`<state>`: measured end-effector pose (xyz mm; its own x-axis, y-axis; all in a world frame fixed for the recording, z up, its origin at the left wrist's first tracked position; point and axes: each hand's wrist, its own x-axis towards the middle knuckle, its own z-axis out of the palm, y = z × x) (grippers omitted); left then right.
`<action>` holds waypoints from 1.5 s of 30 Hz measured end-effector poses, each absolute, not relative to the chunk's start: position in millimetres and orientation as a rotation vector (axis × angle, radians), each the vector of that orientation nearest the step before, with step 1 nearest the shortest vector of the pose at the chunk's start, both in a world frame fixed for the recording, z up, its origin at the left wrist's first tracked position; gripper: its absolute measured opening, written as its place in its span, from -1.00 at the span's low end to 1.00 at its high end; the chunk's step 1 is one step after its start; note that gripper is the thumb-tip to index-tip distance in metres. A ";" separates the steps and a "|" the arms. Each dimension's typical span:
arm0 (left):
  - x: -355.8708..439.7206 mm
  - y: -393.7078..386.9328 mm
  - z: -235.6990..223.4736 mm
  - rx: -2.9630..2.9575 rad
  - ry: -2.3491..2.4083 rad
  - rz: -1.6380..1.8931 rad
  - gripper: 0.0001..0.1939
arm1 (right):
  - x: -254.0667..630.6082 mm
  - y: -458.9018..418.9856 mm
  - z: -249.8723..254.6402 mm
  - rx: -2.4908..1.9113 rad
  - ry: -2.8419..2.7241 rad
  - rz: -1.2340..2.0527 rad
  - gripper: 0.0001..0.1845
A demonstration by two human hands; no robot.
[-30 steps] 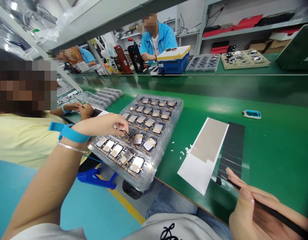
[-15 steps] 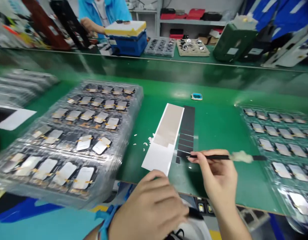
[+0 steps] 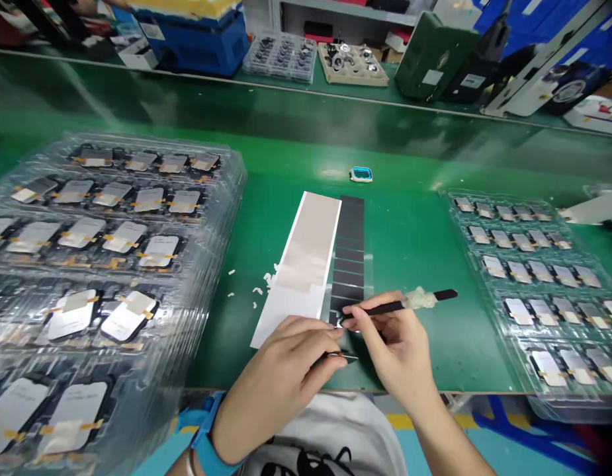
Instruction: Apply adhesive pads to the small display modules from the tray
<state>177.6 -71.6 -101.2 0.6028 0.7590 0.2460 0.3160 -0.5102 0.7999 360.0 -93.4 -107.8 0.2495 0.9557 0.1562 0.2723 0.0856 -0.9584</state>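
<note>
My right hand grips a slim black tool with pale tape wound round its shaft; its tip points left. Close beside it, my left hand pinches a small flat part, mostly hidden by my fingers. The tool's tip is close to the left fingertips; whether they touch I cannot tell. Just beyond both hands lies a clear film with a column of black stickers. To its left is a white sheet with a beige-grey panel, near my left hand.
Clear trays of small screen modules stand stacked at left, with another tray at right. White scraps lie beside the sheet. A small blue-faced frame lies farther back. Boxes and parts trays line the raised shelf behind.
My left hand has come up over the bench edge, holding a small part. My right hand has moved left and nearer to it with the tool. The view has tilted down.
</note>
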 end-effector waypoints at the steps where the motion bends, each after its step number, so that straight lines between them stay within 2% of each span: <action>1: 177.5 -71.8 -101.4 2.088 0.847 0.766 -0.94 | 359.8 -93.0 -107.1 -1.421 -1.227 0.790 -0.95; 17: 177.4 -71.8 -101.7 2.058 0.851 0.764 -0.91 | 359.7 -91.4 -105.0 -1.421 -1.177 0.789 -0.95; 28: 175.6 -67.5 -97.6 1.951 0.918 0.888 -0.91 | 359.0 -94.8 -97.8 -1.379 -0.973 0.746 -0.83; 45: 177.0 -68.3 -99.1 2.094 0.932 0.786 -0.89 | 361.7 -92.6 -106.5 -1.429 -1.076 0.877 -0.82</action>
